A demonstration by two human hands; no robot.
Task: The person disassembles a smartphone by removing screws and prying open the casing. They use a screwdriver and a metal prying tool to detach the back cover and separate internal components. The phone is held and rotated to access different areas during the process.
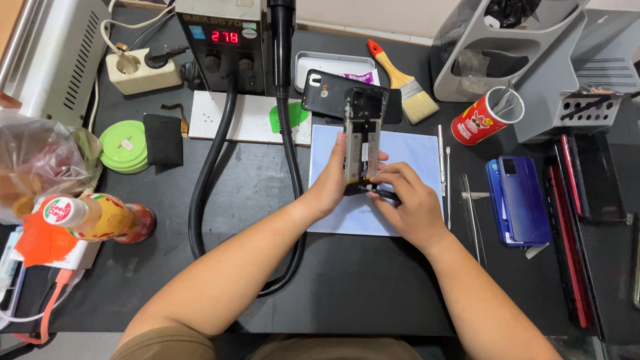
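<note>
We hold an opened black smartphone with its back cover off (362, 137) over a pale blue rectangular work mat (407, 160) that lies on the black bench (347, 280). Our left hand (331, 183) is curled around the left edge of the phone body, its grip closed on the frame with the thumb lying along the near side. Our right hand (407, 200) sits at the near end of the phone, its fingers pressed together on a small dark tool or part (380, 192); we cannot tell which it is. The phone's far end is tilted up and overlaps a loose black phone back cover (327, 90) lying just beyond the mat. On the far left of the bench stands a dark hot-air station with a red digital display (223, 40), and its thick black hose (207, 193) loops down toward the near edge. To the far right of the phone we see a wooden-handled paintbrush with an orange tip (400, 77) and a red cylindrical can holding tools (483, 119). A blue smartphone lying face down (520, 200) rests to the right, near thin metal tweezers and picks (470, 207). A stack of green round discs (123, 147) lies at the left.
</note>
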